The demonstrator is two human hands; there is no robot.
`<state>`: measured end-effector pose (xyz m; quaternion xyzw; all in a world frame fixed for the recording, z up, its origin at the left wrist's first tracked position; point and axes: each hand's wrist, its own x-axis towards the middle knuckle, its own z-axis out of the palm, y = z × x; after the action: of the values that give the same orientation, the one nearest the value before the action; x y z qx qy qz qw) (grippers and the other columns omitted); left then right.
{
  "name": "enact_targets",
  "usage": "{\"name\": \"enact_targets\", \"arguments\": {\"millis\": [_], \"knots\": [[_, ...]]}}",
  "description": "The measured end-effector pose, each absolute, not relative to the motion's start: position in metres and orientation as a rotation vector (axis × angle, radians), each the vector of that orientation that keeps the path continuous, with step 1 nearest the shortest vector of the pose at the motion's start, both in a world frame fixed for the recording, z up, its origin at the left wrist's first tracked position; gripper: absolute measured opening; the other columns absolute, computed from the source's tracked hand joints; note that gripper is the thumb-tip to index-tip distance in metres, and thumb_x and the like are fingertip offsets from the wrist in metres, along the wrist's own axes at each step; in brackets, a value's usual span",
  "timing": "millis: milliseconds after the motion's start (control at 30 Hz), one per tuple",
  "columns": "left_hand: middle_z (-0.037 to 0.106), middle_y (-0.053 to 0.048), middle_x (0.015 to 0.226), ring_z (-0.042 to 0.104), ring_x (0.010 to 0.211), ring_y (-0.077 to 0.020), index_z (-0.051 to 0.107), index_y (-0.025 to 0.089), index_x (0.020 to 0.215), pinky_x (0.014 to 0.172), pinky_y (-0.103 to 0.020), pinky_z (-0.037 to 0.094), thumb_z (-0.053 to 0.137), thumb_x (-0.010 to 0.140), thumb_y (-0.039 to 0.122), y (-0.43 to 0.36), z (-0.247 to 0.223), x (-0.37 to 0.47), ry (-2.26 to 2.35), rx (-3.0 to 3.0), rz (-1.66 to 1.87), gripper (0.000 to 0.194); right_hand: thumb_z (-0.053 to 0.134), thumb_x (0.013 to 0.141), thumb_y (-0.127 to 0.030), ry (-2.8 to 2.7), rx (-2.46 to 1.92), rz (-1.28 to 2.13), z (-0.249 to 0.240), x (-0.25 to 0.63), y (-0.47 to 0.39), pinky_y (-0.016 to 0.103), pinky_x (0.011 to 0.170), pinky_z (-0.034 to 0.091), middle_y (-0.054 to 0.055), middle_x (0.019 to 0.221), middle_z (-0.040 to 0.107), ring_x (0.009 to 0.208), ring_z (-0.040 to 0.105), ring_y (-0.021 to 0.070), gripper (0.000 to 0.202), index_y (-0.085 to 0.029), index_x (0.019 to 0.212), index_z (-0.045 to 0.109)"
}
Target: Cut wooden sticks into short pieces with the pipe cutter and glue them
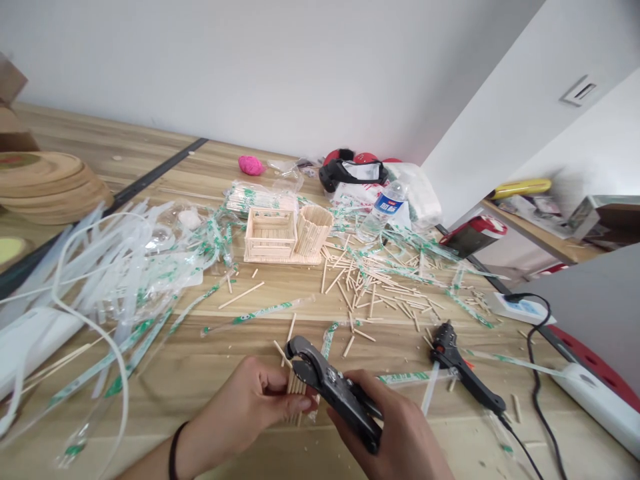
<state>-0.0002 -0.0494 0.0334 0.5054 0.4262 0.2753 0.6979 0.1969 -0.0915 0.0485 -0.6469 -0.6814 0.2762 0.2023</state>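
My left hand [245,403] pinches a small panel of wooden sticks [296,385] laid side by side, low over the front of the table. One thin stick [281,353] juts out above the panel. In my right hand [403,427] are black-handled cutters [333,381], with my fingers wrapped round the grips. The curved jaws of the cutters are at the thin stick, just above my left fingers; whether they touch it I cannot tell. Beyond the hands stands a stick-built box [271,252] joined on one base to a round stick cup [314,230].
A glue gun [465,373] with a black cord lies at the right. Loose cut sticks [373,293] are strewn behind the hands. Clear and green wrappers [165,280] and a white cable [117,360] cover the left. A plastic bottle [383,212] leans at the back.
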Motion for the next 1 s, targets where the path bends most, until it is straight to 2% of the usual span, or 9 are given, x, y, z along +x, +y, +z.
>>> {"name": "enact_targets", "arguments": {"millis": [133,233,400,533,700,1000], "knots": [[0.069,-0.002,0.07,0.06,0.068,-0.0152,0.074,0.015,0.073,0.064,-0.022,0.043,0.07,0.074,0.034,-0.047,0.035,-0.003,0.827,1.073,0.569,0.019,0.054,0.079,-0.047,-1.881,-1.906,0.69,0.045,0.198,-0.09,0.022,0.046,0.034,-0.003,0.051,0.056,0.046,0.049,0.0133,0.029,-0.022,0.066,0.059],[0.073,-0.004,0.076,0.065,0.072,-0.017,0.073,0.016,0.083,0.069,-0.026,0.048,0.071,0.074,0.031,-0.045,0.038,-0.005,0.787,0.848,0.623,0.018,0.056,0.079,-0.049,-1.702,-1.896,0.723,0.046,0.195,-0.086,0.022,0.045,0.03,-0.005,0.048,0.047,0.046,0.042,0.0112,0.034,-0.021,0.061,0.054],[0.075,-0.003,0.081,0.069,0.078,-0.0161,0.072,0.017,0.086,0.068,-0.024,0.053,0.075,0.071,0.023,-0.042,0.04,-0.006,0.864,0.508,0.716,0.016,0.066,0.068,-0.047,-1.347,-1.728,1.105,0.051,0.182,-0.083,0.02,0.049,0.034,-0.006,0.057,0.046,0.052,0.041,0.01,0.031,-0.019,0.069,0.054],[0.076,-0.003,0.08,0.07,0.077,-0.0148,0.072,0.016,0.086,0.065,-0.022,0.055,0.075,0.071,0.02,-0.041,0.039,-0.006,0.873,0.44,0.774,0.015,0.073,0.06,-0.043,-1.237,-1.623,1.333,0.049,0.171,-0.085,0.02,0.049,0.032,-0.006,0.058,0.044,0.053,0.039,0.009,0.033,-0.018,0.069,0.053],[0.076,-0.003,0.081,0.07,0.078,-0.0141,0.072,0.015,0.088,0.066,-0.021,0.055,0.075,0.072,0.018,-0.042,0.039,-0.007,0.858,0.437,0.789,0.017,0.074,0.061,-0.04,-1.237,-1.583,1.348,0.044,0.161,-0.084,0.02,0.051,0.031,-0.006,0.06,0.045,0.055,0.037,0.0091,0.031,-0.017,0.071,0.054],[0.076,-0.006,0.084,0.07,0.081,-0.0177,0.071,0.013,0.09,0.064,-0.024,0.058,0.073,0.073,0.015,-0.045,0.036,-0.007,0.872,0.491,0.804,0.017,0.073,0.063,-0.045,-1.348,-1.576,1.382,0.041,0.165,-0.08,0.021,0.05,0.031,-0.005,0.061,0.044,0.055,0.038,0.0097,0.036,-0.018,0.073,0.051]]}}
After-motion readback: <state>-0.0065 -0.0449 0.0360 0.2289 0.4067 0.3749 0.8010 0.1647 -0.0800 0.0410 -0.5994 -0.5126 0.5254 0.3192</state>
